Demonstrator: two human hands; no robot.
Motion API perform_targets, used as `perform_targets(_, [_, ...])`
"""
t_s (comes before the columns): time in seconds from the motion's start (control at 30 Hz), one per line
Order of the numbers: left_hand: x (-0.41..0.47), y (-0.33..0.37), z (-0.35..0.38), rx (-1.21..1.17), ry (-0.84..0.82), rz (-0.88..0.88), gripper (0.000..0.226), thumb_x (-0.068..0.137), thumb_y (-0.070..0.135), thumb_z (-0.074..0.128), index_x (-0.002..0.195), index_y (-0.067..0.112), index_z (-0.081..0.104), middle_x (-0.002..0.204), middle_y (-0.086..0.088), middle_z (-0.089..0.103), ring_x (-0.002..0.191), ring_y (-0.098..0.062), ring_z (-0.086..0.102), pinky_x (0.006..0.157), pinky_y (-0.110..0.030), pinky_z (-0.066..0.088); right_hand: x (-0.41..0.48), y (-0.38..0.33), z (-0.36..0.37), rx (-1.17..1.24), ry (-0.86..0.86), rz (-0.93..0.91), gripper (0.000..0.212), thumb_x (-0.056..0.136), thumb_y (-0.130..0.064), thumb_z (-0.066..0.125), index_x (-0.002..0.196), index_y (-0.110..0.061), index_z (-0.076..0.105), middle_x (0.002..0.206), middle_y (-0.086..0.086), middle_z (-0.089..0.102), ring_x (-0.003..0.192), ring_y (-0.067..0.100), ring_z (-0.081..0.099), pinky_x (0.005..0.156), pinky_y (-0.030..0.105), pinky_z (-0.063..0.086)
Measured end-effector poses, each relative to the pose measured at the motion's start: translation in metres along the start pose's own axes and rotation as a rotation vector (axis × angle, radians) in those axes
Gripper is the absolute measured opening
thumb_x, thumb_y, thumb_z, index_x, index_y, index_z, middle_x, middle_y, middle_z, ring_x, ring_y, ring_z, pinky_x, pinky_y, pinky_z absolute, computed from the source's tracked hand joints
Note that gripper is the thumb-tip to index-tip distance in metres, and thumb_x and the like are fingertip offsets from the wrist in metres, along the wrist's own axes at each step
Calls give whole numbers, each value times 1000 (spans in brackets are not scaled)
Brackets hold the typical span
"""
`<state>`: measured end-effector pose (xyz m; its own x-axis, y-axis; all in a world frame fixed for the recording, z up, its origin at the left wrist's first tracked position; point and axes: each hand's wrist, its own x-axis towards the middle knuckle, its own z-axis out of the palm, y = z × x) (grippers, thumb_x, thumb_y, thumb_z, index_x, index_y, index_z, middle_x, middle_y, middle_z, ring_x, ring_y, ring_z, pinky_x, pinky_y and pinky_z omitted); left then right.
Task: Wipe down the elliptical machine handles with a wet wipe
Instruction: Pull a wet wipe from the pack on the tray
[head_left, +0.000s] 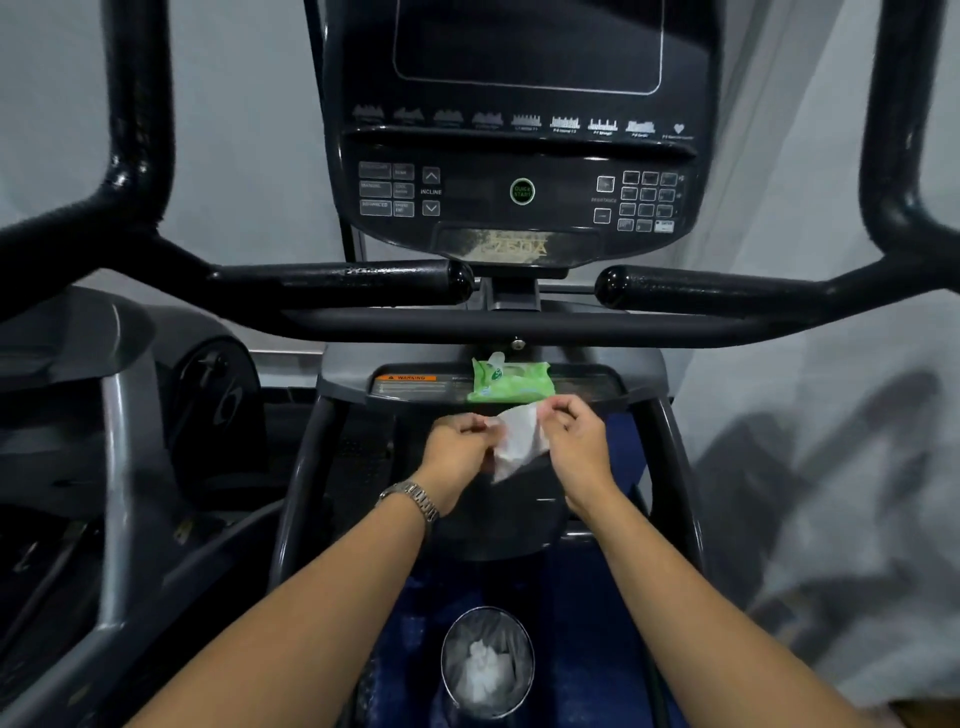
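Both hands are raised in front of the elliptical machine, holding a white wet wipe (519, 441) between them in the air, just in front of the near edge of the machine's ledge (597, 387). The left hand (457, 441), which has a metal watch (415, 499) on its wrist, has its grip pinched on the wipe's left edge, with the fingers curled in. The right hand (574, 441) has its grip pinched on the wipe's upper right corner between thumb and fingertips. The wipe hangs down between them, partly unfolded and creased. A green pack of wipes (511, 384) lies flat on the middle of the ledge, reaching its near edge, with a sheet sticking up from its top. Above the ledge a dark crossbar (498, 327) runs side to side, and above that the two black handles point inward: the left handle (343, 283) and the right handle (701, 291), their rounded ends well apart on either side of the console (519, 192). Neither hand touches a handle. Below the forearms, on the blue floor, stands a round bin (488, 610) with a clear liner and crumpled white wipes (483, 670) inside.
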<state>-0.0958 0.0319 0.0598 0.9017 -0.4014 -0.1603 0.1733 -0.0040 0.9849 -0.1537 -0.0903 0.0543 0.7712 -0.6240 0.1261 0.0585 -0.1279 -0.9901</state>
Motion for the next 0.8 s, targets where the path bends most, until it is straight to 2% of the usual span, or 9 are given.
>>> perform_targets(0.07, [-13, 0, -7, 7, 7, 1, 14, 92, 6, 58, 78, 9, 60, 72, -5, 60, 70, -20, 59, 68, -37, 55, -17, -4, -4, 50, -125, 41, 12, 89, -19, 63, 95, -9, 61, 77, 2, 66, 73, 11, 59, 65, 25, 48])
perform_targets(0.13, [-28, 2, -14, 42, 12, 17, 15, 94, 10, 55, 79, 12, 58, 73, -2, 60, 68, -16, 57, 58, -31, 52, -32, -8, -5, 60, -273, 79, 21, 83, -19, 71, 97, -7, 62, 80, 5, 70, 74, 14, 64, 64, 26, 52])
perform_targets(0.23, [-51, 7, -26, 98, 6, 57, 13, 95, 11, 52, 83, 14, 57, 79, -6, 62, 67, -17, 59, 52, -25, 47, -56, -20, -4, -55, -399, 63, 8, 79, -15, 74, 79, -10, 67, 71, 0, 70, 62, 6, 62, 55, 17, 47])
perform_targets(0.3, [-65, 9, -32, 147, 44, 108, 13, 94, 11, 52, 82, 15, 56, 79, -8, 62, 70, -19, 58, 57, -27, 49, -69, -28, -1, -89, -405, 66, 19, 81, -18, 73, 69, -6, 64, 65, 0, 65, 57, 8, 57, 51, 17, 42])
perform_targets(0.37, [-80, 11, -39, 195, 108, 153, 10, 94, 12, 53, 85, 14, 55, 75, -5, 59, 65, -15, 54, 53, -22, 45, -81, -35, 2, -108, -387, 80, 31, 82, -24, 71, 70, 2, 60, 65, 7, 59, 59, 14, 52, 52, 23, 39])
perform_targets(0.43, [-97, 12, -46, 194, 133, 161, 2, 93, 12, 54, 95, 11, 53, 77, -6, 59, 63, -13, 54, 49, -18, 42, -94, -39, 7, -132, -350, 80, 37, 85, -28, 68, 65, -1, 52, 61, 9, 46, 56, 17, 42, 48, 23, 33])
perform_targets(0.5, [-115, 14, -54, 184, 95, 150, 20, 91, 12, 60, 108, 11, 48, 85, -10, 64, 71, -16, 62, 50, -20, 49, -108, -43, 13, -163, -305, 81, 39, 89, -30, 63, 63, -6, 46, 60, 9, 36, 54, 18, 34, 46, 22, 27])
perform_targets(0.63, [-148, 17, -72, 272, 20, 166, 45, 81, 3, 70, 114, 18, 43, 95, -17, 67, 82, -28, 69, 69, -41, 59, -142, -57, 21, -149, -288, 143, 40, 97, -27, 50, 71, 1, 60, 59, 12, 54, 46, 14, 49, 42, 20, 36])
perform_targets(0.8, [-193, 19, -88, 319, 17, 187, 43, 79, -12, 59, 98, 25, 46, 90, -21, 67, 65, -24, 61, 54, -31, 48, -188, -72, 28, -91, -219, 175, 39, 100, -22, 43, 82, 7, 62, 65, 14, 55, 40, 13, 47, 35, 22, 38])
